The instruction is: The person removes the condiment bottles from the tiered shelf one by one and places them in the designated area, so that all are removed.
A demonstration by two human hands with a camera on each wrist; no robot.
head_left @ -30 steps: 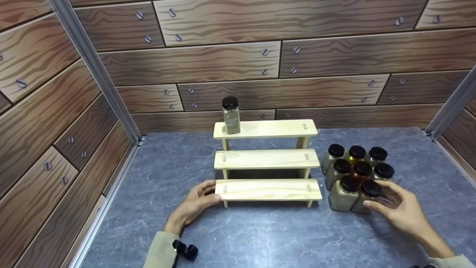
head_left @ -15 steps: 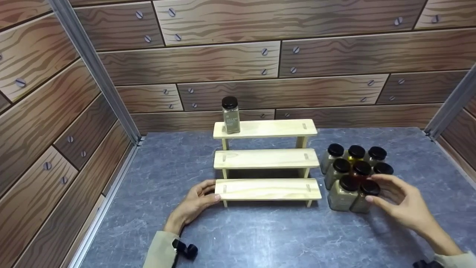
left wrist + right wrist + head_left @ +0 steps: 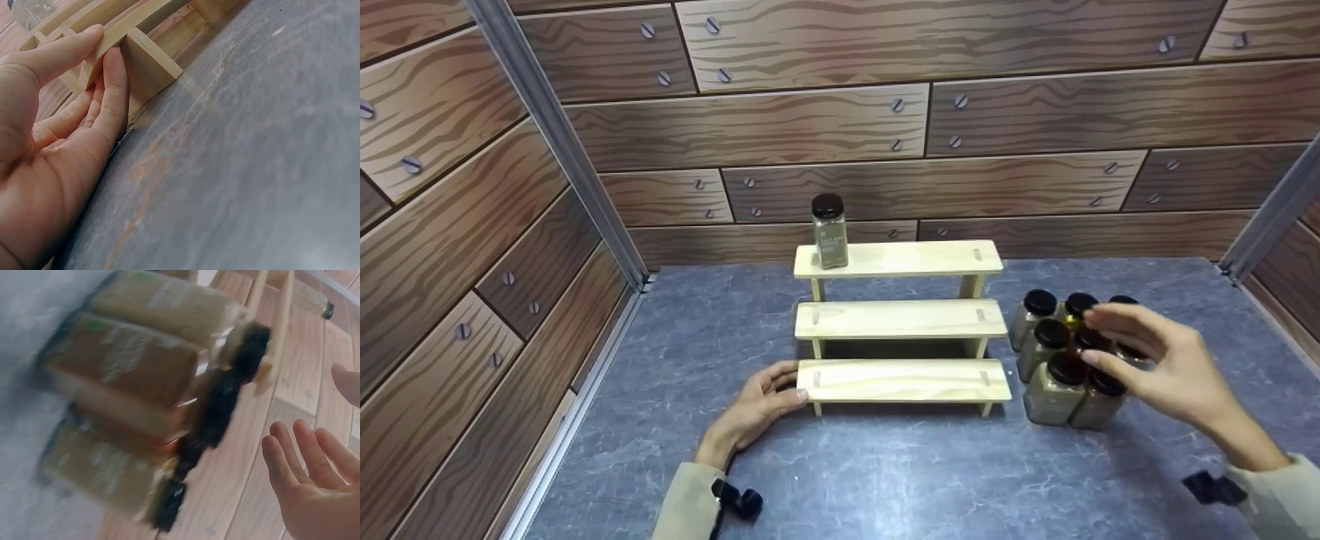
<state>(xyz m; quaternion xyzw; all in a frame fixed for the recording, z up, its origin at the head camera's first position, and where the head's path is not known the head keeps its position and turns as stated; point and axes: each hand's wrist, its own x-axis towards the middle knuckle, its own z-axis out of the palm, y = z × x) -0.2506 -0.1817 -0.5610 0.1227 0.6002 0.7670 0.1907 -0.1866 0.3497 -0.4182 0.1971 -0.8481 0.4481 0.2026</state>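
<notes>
A three-step wooden spice rack [image 3: 900, 320] stands mid-table. At the left end of its lowest step, my left hand [image 3: 754, 411] pinches the board, thumb on top and fingertips underneath, as the left wrist view shows. One spice jar [image 3: 832, 244] with a black lid is upright at the left of the top step. Right of the rack, several black-lidded spice jars [image 3: 1051, 397] stand grouped together. Over them hovers my right hand [image 3: 1181, 375], holding nothing, its thumb and fingers apart; it hides part of the rear and right jars. In the right wrist view its fingers [image 3: 318, 464] are extended.
The grey marbled tabletop [image 3: 885, 472] runs back to a wall with a wood-plank print [image 3: 825, 127]. Metal corner posts [image 3: 562, 142] frame the left and right sides.
My right hand has come off the front right jar, rising and moving back over the group. The left hand keeps its grip on the rack, and the jars stand where they were.
</notes>
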